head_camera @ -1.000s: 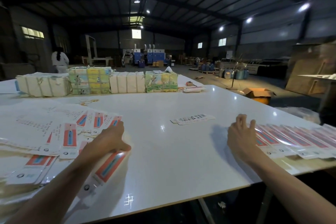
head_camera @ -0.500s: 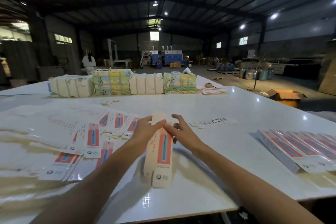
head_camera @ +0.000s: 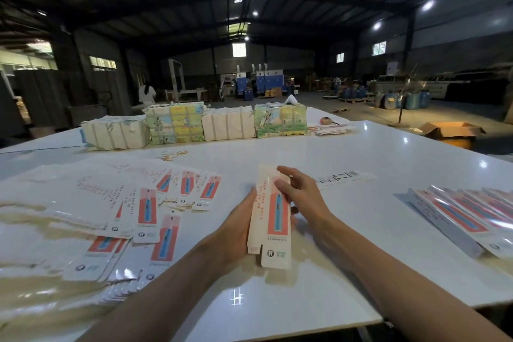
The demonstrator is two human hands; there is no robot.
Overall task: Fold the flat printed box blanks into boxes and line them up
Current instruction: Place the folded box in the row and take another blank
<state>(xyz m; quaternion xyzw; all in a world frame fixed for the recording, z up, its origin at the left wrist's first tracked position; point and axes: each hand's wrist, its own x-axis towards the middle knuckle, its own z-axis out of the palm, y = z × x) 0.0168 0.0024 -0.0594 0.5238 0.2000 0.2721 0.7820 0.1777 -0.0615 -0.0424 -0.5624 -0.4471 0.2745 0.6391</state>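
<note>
Both the left hand [head_camera: 236, 229] and the right hand [head_camera: 305, 197] are gripping one printed box blank [head_camera: 277, 219] in the centre of the frame, above the white worktop [head_camera: 305, 300], the left fingers curling behind it, the right thumb pressing its front.

I see the held blank [head_camera: 273, 216] pinched between my left hand [head_camera: 238, 226] and right hand [head_camera: 302, 197]. It is long and white with a red panel and blue print, partly folded, its near end flaps open. Left of the grip, flat blanks [head_camera: 147, 211] lie fanned and overlapping. Well apart to the right, folded boxes [head_camera: 458, 214] lie side by side.
</note>
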